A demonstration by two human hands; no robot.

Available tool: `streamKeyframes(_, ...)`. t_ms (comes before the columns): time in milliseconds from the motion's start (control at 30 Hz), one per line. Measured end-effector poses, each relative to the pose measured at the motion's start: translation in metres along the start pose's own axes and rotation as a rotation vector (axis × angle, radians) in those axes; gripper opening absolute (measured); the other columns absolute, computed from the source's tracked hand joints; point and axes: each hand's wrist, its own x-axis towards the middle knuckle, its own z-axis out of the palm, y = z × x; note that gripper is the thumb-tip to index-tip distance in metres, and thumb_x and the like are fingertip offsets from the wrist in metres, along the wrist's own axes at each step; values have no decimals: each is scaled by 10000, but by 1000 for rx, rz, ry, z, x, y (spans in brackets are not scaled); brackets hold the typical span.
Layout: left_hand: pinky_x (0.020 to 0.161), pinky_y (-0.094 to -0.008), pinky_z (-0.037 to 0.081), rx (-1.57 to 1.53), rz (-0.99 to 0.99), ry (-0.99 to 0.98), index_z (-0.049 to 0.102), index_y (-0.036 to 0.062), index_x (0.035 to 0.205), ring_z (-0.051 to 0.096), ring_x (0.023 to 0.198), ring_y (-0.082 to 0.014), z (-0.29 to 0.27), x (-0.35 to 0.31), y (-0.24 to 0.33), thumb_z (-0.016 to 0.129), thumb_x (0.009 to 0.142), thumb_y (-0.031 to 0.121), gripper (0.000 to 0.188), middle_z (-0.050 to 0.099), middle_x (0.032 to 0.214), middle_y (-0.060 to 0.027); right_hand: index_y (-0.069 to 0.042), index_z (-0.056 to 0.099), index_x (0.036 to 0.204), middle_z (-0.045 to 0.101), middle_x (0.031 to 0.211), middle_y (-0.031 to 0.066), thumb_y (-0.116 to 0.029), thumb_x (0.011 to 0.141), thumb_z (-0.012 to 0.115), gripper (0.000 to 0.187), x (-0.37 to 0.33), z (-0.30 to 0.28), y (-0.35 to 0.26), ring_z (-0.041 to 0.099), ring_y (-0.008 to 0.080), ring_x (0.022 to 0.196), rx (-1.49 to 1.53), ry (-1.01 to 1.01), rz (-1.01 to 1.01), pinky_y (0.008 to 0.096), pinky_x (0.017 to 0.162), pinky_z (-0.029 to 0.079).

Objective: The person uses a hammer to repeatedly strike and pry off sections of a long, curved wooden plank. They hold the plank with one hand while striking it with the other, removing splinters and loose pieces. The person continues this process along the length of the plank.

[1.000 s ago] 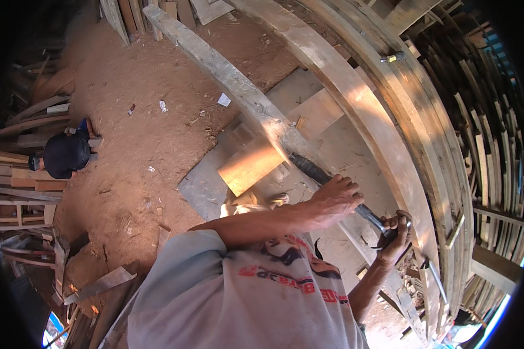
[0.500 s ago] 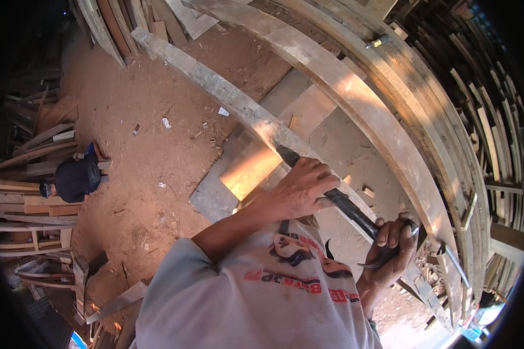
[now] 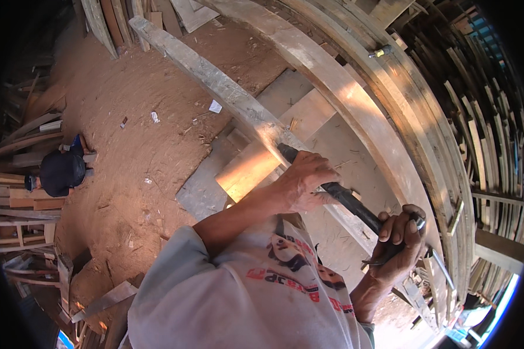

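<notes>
My left hand (image 3: 310, 177) is closed round the middle of a long black handle that belongs to what looks like a claw hammer (image 3: 355, 205). Its far end points up and left, over a worn wooden beam (image 3: 227, 93). At the other end my right hand (image 3: 399, 241) wraps round the metal head. A rounded metal end shows above its fingers, and a thin curved tip sticks out below. The rest of the head is hidden by the fingers. The beam runs diagonally beneath both hands; whether the handle touches it I cannot tell.
Curved wooden beams (image 3: 355, 99) sweep past on the right, with a small yellow-handled tool (image 3: 381, 51) on them. Stacked planks (image 3: 477, 139) stand beyond. A crouching person (image 3: 63, 173) is at the left by more timber. Flat boards (image 3: 247, 174) lie on the brown floor.
The view has turned slightly, so the crouching person and left-hand timber appear farther left. Both hands keep their hold on the hammer, which has hardly moved relative to the beam.
</notes>
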Motion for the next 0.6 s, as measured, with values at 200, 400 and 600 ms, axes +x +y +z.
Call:
streamKeyframes(200, 952, -426, 385, -5, -11, -62, 693, 123, 1126, 584, 1055, -259, 2, 4, 0, 844, 755, 235, 416, 640, 1009, -59, 54, 547, 1153, 380, 632, -3, -242, 995, 562, 336, 5, -27, 14, 504, 146, 534, 54, -13, 3, 410, 798, 543)
streamKeyframes(400, 984, -437, 357, 141, -71, -150, 699, 140, 1178, 580, 1096, -260, 17, -5, -11, 822, 786, 297, 440, 662, 1078, -71, 39, 576, 1147, 383, 669, -13, -155, 1004, 549, 243, 5, -83, 70, 433, 112, 577, 305, 32, 134, 383, 877, 500)
streamKeyframes(600, 952, -439, 380, -20, -1, -3, 693, 132, 1128, 579, 1064, -272, -8, -2, -18, 838, 770, 337, 438, 641, 1003, -71, 91, 443, 1312, 414, 690, 10, -123, 911, 629, 491, 12, 3, 19, 442, 119, 551, 427, -52, 52, 340, 754, 443)
